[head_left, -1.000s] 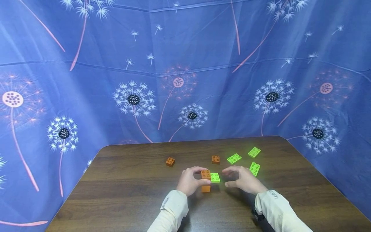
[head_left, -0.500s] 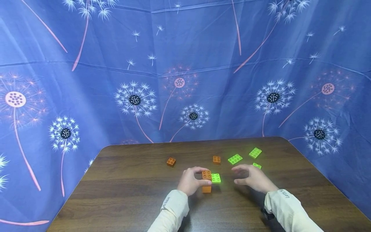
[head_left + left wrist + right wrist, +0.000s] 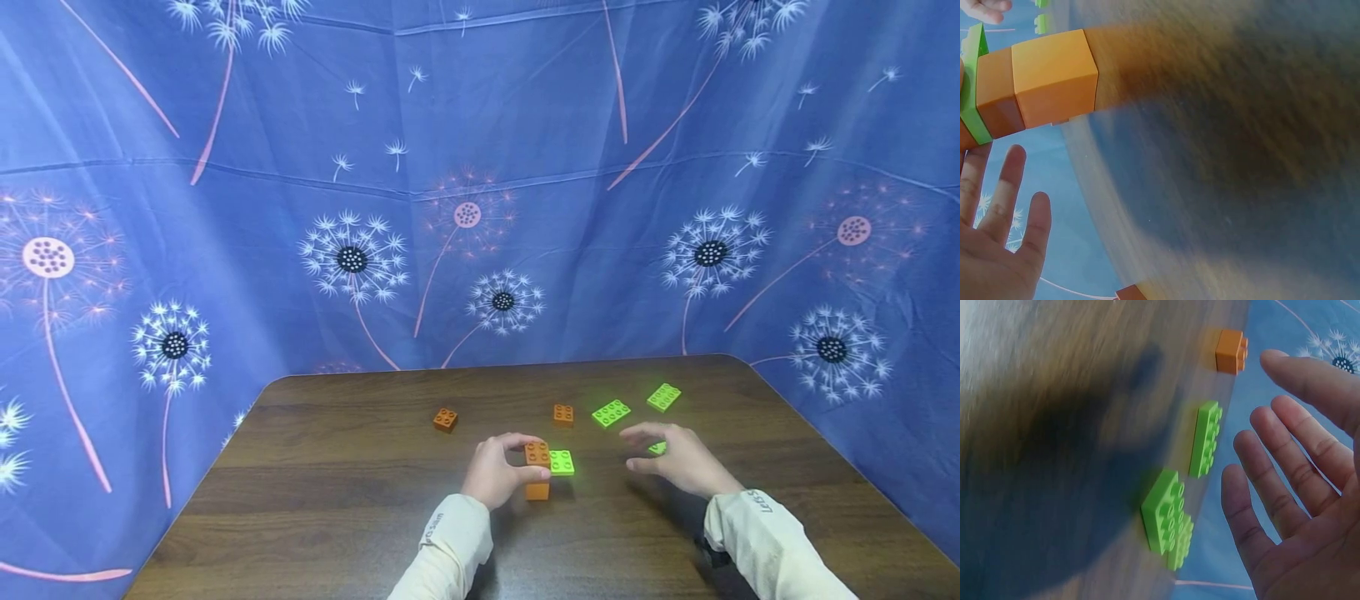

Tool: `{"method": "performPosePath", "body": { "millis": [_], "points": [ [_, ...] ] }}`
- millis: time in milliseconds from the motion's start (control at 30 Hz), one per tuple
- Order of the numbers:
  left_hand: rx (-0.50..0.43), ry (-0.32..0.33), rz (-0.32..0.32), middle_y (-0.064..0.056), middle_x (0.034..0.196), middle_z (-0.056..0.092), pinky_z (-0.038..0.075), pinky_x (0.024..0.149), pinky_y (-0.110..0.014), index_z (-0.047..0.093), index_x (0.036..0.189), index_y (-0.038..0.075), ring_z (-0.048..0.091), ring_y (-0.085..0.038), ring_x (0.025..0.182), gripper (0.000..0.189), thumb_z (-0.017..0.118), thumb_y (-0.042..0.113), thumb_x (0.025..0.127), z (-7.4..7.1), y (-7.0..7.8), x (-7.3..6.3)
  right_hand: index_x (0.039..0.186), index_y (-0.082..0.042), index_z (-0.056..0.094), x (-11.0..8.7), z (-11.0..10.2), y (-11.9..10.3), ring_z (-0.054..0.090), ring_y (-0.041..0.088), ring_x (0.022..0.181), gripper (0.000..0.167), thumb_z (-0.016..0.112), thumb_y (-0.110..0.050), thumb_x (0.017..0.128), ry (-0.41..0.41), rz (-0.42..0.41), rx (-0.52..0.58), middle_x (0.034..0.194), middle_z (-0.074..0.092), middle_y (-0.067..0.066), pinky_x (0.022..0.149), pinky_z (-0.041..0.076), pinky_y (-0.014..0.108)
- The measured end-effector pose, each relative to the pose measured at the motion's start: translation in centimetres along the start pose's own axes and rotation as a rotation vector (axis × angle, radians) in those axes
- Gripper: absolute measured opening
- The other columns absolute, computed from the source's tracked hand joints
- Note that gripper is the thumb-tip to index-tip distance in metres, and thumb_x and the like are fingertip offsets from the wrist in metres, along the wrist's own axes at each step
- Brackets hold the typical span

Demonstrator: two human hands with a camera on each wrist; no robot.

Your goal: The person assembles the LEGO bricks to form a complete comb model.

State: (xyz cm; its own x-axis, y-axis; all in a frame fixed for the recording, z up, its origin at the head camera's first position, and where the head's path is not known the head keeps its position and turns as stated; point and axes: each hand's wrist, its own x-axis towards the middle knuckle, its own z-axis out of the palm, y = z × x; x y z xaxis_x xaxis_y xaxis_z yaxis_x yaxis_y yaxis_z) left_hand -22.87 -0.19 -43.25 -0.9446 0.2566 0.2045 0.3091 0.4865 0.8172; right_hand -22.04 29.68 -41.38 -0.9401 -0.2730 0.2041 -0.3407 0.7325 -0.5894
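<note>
My left hand [image 3: 495,473] holds the upper part of a stack of toy building bricks [image 3: 537,490] between thumb and fingers. The left wrist view shows two orange bricks [image 3: 1055,78] below a green plate [image 3: 974,94], with more orange above it. That green plate sticks out to the right of the stack in the head view. My right hand [image 3: 682,460] hovers over the table to the right, fingers extended and apart, holding nothing. Behind its fingers a green brick [image 3: 657,448] is mostly hidden in the head view; the right wrist view shows this green brick [image 3: 1163,512] below the fingers.
Toward the back of the brown table [image 3: 315,467] lie two small orange bricks, one left [image 3: 446,418] and one nearer the middle [image 3: 563,414]. Two green eight-stud bricks, a nearer one [image 3: 611,413] and a farther one [image 3: 664,397], lie back right. A blue patterned cloth [image 3: 450,125] hangs behind.
My right hand has moved away from the stack to the right, coming over the nearest loose green brick. My left hand keeps its hold, and the stack stays in place.
</note>
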Motion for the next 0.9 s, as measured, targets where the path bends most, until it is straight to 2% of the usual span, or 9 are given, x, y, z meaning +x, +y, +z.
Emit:
{"method": "performPosePath", "body": {
  "millis": [133,367,667,900],
  "points": [
    [-0.001,0.003,-0.001,-0.015,0.129,0.068,0.041,0.107,-0.059,0.078,0.112,0.017,0.058,-0.04,0.125,0.04,0.091,0.02,0.074,0.0,0.1,-0.1,0.12,-0.002,0.07,-0.1,-0.7,0.4,0.067,0.037,0.101,0.044,0.084,-0.017,0.082,0.014,0.012,-0.036,0.112,0.073,0.014,0.086,0.052,0.057],
    [-0.011,0.002,0.012,-0.011,0.125,0.071,0.043,0.106,-0.055,0.078,0.112,0.016,0.061,-0.036,0.123,0.04,0.091,0.019,0.074,0.0,0.1,-0.2,0.119,0.001,0.069,-0.2,-1.5,1.6,0.068,0.031,0.094,0.043,0.083,-0.014,0.082,0.008,0.031,-0.03,0.112,0.072,0.017,0.078,0.054,0.046],
    [-0.008,0.001,0.015,-0.012,0.125,0.07,0.043,0.106,-0.056,0.078,0.112,0.015,0.061,-0.037,0.123,0.041,0.091,0.019,0.074,-0.2,0.4,-0.2,0.118,0.003,0.069,0.3,-2.0,3.2,0.068,0.034,0.096,0.043,0.083,-0.015,0.081,-0.01,0.076,-0.024,0.112,0.072,0.017,0.08,0.055,0.049],
    [0.005,-0.002,0.009,-0.008,0.125,0.071,0.044,0.105,-0.054,0.077,0.113,0.017,0.061,-0.034,0.122,0.041,0.091,0.021,0.074,-0.2,0.4,-0.2,0.117,0.005,0.069,0.8,-2.5,4.4,0.069,0.037,0.094,0.044,0.084,-0.014,0.08,-0.013,0.093,-0.048,0.109,0.072,0.02,0.079,0.055,0.051]
  ]
}}
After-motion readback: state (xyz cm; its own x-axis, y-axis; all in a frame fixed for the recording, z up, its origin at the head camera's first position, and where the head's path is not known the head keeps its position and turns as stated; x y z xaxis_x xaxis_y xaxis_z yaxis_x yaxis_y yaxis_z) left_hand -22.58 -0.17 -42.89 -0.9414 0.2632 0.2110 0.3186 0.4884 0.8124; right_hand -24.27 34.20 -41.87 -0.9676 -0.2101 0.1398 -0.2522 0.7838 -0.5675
